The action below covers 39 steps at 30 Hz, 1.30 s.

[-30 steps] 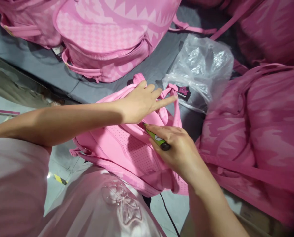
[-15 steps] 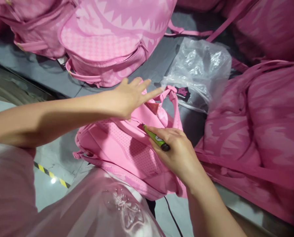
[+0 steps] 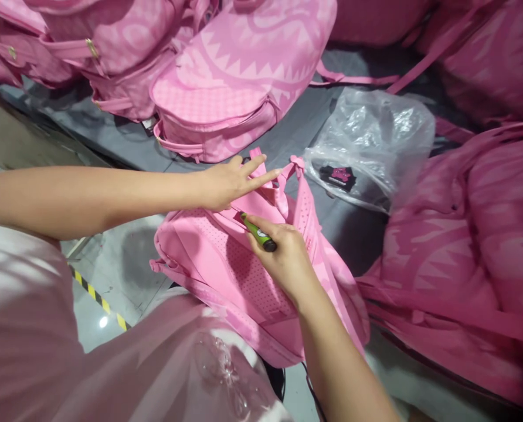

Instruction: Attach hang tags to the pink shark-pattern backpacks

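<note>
A pink backpack [image 3: 200, 246] lies at the table's near edge, its dotted back panel facing up. My left hand [image 3: 233, 183] rests across its top with the fingers spread, near the straps. In my right hand [image 3: 283, 252] is a green tool with a black end [image 3: 260, 234], its tip at a seam of the backpack just below my left hand. What the tip touches is too small to tell.
A clear plastic bag [image 3: 376, 129] with a black and pink tag [image 3: 339, 177] lies on the grey table [image 3: 288, 132]. Another pink backpack [image 3: 226, 88] stands behind, and several more are at left and right.
The view has shifted, so the table items appear further right. My right hand and the green tool have moved left, closer to my left hand, which stays spread on the backpack.
</note>
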Each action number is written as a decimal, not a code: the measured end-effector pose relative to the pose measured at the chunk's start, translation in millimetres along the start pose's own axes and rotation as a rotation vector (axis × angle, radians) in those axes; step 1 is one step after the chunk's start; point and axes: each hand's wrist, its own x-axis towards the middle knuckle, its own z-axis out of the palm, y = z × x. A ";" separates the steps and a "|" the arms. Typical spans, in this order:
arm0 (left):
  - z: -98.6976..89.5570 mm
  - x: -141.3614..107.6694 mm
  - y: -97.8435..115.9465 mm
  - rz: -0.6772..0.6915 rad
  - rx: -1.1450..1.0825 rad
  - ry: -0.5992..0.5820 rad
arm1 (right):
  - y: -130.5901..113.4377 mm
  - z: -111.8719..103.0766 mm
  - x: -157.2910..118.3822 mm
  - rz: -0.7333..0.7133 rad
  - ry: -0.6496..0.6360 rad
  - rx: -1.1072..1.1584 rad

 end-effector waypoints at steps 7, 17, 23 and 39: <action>-7.1 -1.4 -11.6 0.027 -0.066 -0.102 | -1.0 3.3 -1.7 0.027 0.024 0.027; -3.3 1.7 -14.7 0.010 -0.146 -0.102 | -9.9 13.4 13.7 0.046 0.029 0.019; 3.0 2.3 -16.8 0.017 -0.181 -0.076 | -14.6 17.6 9.6 0.051 0.079 -0.021; 1.6 3.3 -16.9 0.023 -0.169 -0.070 | -23.7 13.8 16.1 0.061 0.004 -0.107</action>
